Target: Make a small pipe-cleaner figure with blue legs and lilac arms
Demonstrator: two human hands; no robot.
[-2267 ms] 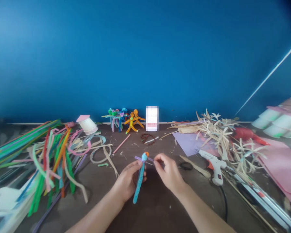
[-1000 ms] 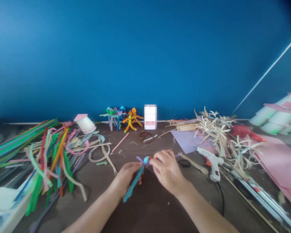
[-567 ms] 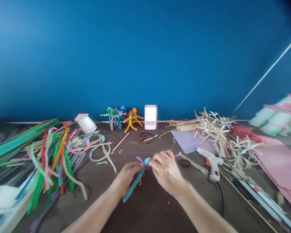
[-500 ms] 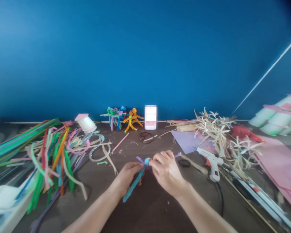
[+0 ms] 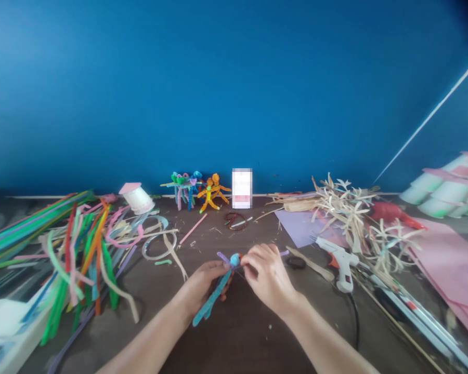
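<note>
A small pipe-cleaner figure [image 5: 234, 261] has a round blue head with an orange bit on its right side, purple arms and long blue legs [image 5: 208, 306]. My left hand [image 5: 208, 280] is closed around its body below the head, and the legs slant down toward me between thumb and fingers. At the head's right side my right hand [image 5: 264, 272] pinches with curled fingertips beside the orange bit. What lies exactly between those fingertips is mostly hidden. A purple pipe-cleaner end [image 5: 284, 253] shows just beyond my right hand.
Loose pipe cleaners [image 5: 93, 249] pile up on the left, near a tape roll [image 5: 156, 252]. Finished figures [image 5: 195, 189] stand by the wall. On the right lie a glue gun [image 5: 341, 262] with its cord, pale straw-like shapes [image 5: 339, 202], pink sheets [image 5: 448, 259] and stacked paper cups [image 5: 448, 192].
The figure has tilted and shifted slightly left and down in my left hand, so both blue legs now show. My right fingers have curled in closer beside its head.
</note>
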